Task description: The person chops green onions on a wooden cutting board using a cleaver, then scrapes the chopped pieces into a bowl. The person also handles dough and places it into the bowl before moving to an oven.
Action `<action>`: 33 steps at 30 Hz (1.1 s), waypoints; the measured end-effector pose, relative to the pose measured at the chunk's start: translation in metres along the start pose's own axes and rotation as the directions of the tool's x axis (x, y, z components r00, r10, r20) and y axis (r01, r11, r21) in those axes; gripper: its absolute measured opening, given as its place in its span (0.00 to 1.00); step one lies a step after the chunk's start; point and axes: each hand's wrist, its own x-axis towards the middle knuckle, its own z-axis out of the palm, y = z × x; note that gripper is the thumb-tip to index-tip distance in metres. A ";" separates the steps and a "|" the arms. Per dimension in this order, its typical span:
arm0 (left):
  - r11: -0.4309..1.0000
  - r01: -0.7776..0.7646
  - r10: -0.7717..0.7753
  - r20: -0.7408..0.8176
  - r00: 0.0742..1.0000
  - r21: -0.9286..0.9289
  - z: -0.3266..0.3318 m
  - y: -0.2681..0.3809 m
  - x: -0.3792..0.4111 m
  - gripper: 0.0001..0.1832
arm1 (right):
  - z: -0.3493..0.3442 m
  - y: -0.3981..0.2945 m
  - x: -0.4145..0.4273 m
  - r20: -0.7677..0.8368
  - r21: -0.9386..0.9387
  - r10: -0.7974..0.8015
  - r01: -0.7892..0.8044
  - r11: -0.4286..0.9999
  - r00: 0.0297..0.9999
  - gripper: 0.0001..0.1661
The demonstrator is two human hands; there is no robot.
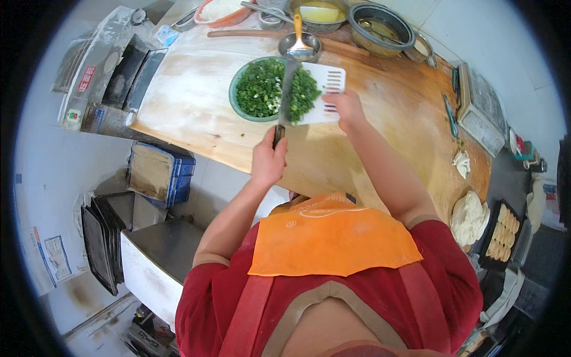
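My left hand (269, 157) is closed around the dark handle of a knife (287, 89), whose broad blade points away from me between two masses of chopped green onion. Beneath and left of the blade, a green bowl (232, 96) is full of chopped green onion (258, 87). My right hand (345, 109) grips the slotted end of a white plastic board (319, 114), which bears more chopped greens (304, 94) at the bowl's right side. Just beyond the knife tip, a wide brush with an orange handle (298, 26) lies over a small metal bowl (317, 43).
Behind the bowl lies a wooden rolling pin (339, 46), with a pot of liquid (403, 33) at the back. A scale (482, 109) and dough (468, 216) are on the right of the wooden table (401, 147). A floury machine (96, 76) stands left.
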 end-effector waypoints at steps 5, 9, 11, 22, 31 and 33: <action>0.973 -0.122 0.151 -0.141 0.978 0.194 -0.043 -0.016 0.035 0.17 | 0.068 0.007 0.058 0.076 -0.312 -0.154 0.171 0.935 0.985 0.16; 0.991 -0.063 0.085 -0.195 0.977 0.114 -0.060 -0.015 0.035 0.18 | 0.094 -0.006 0.063 0.155 -0.800 -0.455 0.382 0.462 0.877 0.12; 1.000 0.000 0.001 -0.226 0.974 0.007 -0.067 -0.018 0.029 0.17 | 0.098 -0.018 0.052 0.199 -0.804 -0.472 0.418 0.422 0.859 0.13; 0.913 0.077 -0.178 -0.220 0.959 -0.400 -0.123 -0.077 -0.037 0.05 | 0.009 -0.050 0.013 0.009 -0.364 -0.153 0.146 0.920 0.988 0.21; 0.889 0.312 -0.375 -0.142 0.916 -0.335 -0.116 -0.133 -0.068 0.06 | -0.022 0.114 -0.077 -0.130 -0.221 0.188 -0.213 0.952 0.974 0.14; 0.882 0.261 -0.336 -0.135 0.932 -0.393 -0.113 -0.140 -0.069 0.07 | 0.028 0.124 -0.075 -0.134 -0.263 0.201 -0.230 0.937 0.970 0.12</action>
